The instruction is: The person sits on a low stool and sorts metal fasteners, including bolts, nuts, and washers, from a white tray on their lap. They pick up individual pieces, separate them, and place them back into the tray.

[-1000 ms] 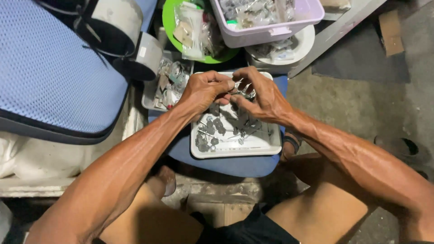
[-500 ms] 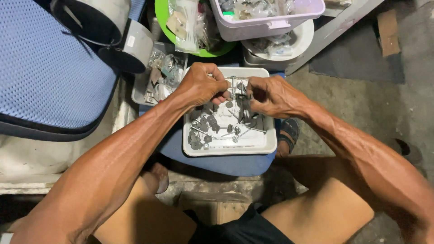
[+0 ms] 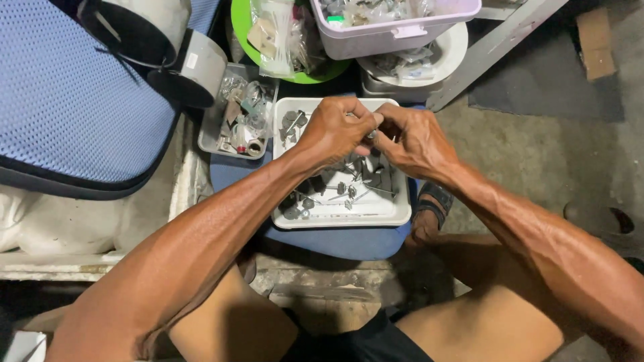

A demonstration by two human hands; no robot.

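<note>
Right between the two sets of fingertips, above the far half of the white tray point(image 3: 396, 216), sits a small metal part point(image 3: 371, 133), and it is almost swallowed by skin. The left hand point(image 3: 333, 131) curls tight, fingers pinched narrow on the near side of the piece; the right hand point(image 3: 414, 139) meets it from the other side, thumb and forefinger closed down on the same bit, so both grips are shut on one tiny thing. What the piece exactly is, I cannot tell; only a grey glint shows. Directly beneath the fingers lies a scatter of small screws and metal bits point(image 3: 342, 191) in the tray, and that is the first risk: if the pinch slips, the part would likely drop straight into that heap and be hard to pick out again. Just to the left of the knuckles stands a clear box of odds and ends point(image 3: 239, 117), and beyond the fingertips a lilac tub point(image 3: 396, 30) overhangs a green plate point(image 3: 245, 23). The tray rests on a blue stool point(image 3: 335, 241), its near edge close to the rim of the seat, so a knock from a forearm could tip the lot toward the concrete floor point(image 3: 537, 154). Sharp points on the loose pieces might also nick a fingertip pressing this hard.
</note>
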